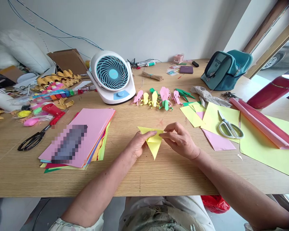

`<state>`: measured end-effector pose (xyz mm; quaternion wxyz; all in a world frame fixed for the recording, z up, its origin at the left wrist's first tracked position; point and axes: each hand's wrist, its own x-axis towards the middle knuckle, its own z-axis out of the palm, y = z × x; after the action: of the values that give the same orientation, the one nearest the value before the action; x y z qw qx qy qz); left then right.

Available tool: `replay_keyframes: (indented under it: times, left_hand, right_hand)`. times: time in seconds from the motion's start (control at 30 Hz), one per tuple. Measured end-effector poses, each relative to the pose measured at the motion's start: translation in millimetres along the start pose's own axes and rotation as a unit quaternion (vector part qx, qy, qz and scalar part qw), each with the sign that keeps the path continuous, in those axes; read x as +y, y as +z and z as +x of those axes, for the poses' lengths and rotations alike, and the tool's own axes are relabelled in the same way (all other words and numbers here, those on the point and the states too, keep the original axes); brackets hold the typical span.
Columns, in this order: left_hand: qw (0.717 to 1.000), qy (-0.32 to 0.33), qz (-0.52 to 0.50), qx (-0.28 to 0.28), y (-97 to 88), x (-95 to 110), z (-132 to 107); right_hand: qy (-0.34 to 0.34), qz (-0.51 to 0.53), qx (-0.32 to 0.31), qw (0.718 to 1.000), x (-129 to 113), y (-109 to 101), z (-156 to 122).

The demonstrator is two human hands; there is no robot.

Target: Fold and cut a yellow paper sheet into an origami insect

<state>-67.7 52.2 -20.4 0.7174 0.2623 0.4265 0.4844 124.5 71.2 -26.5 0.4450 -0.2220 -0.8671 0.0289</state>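
Observation:
A yellow sheet of origami paper, folded to a triangle with its point toward me, is held above the table between both hands. My left hand grips its left side, thumb pressed flat on top. At the upper right corner, my right hand pinches the edge between thumb and fingers. Beyond the hands stands a row of folded paper figures in pink, yellow and green, among them a pink figure and a yellow figure.
A stack of coloured paper with a blurred dark object on it lies left, near black-handled scissors. A white fan stands behind. On the right are yellow sheets, grey-handled scissors, a red bottle and a teal bag.

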Motion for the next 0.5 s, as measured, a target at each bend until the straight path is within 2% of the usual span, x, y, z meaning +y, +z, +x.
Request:
replay_keyframes:
  times: [0.07, 0.13, 0.23, 0.3, 0.37, 0.43, 0.5]
  left_hand:
    - [1.0, -0.018, -0.008, -0.022, -1.3, 2, 1]
    - [0.999, -0.021, -0.016, -0.027, -3.2, 6, 3]
    - [0.998, 0.057, 0.0, 0.022, -7.1, 10, 6]
    - [0.989, 0.136, 0.042, 0.047, -9.7, 11, 7]
    - [0.978, 0.186, 0.092, 0.034, -11.7, 10, 7]
    - [0.971, 0.205, 0.121, 0.0, -12.4, 10, 5]
    - [0.973, 0.201, 0.106, -0.032, -12.0, 11, 4]
  right_hand:
    - [0.01, 0.014, 0.009, 1.0, -1, -2, 2]
    - [0.05, 0.053, 0.019, 0.997, -3, -2, 3]
    - [0.171, 0.138, 0.045, 0.975, -2, 2, 3]
    - [0.268, 0.208, 0.062, 0.939, 0, 7, 1]
    - [0.347, 0.288, 0.068, 0.89, 2, 12, 0]
    - [0.403, 0.356, 0.074, 0.84, 2, 15, 0]
    - [0.442, 0.402, 0.087, 0.797, 2, 15, 2]
